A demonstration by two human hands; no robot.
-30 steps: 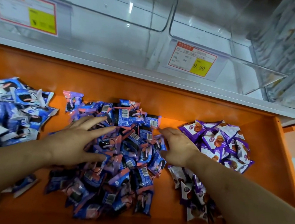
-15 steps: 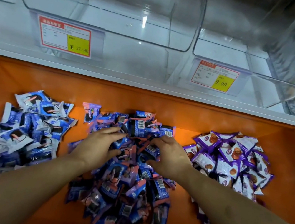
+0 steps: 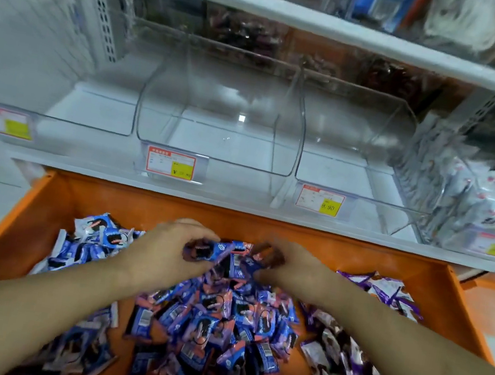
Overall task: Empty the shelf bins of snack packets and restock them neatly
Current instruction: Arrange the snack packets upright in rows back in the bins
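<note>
Both hands work at the far end of a heap of glossy, crinkled blue-and-pink snack packets (image 3: 217,323) in a smooth orange tray (image 3: 80,202). The left hand (image 3: 162,255) and right hand (image 3: 288,271) have fingers curled around packets. Clear, rounded plastic bins (image 3: 215,136) sit bare on the shelf above.

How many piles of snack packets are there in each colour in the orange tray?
Blue-and-white pile: 1
Blue-and-pink pile: 1
Purple pile: 1
Total: 3 piles
</note>
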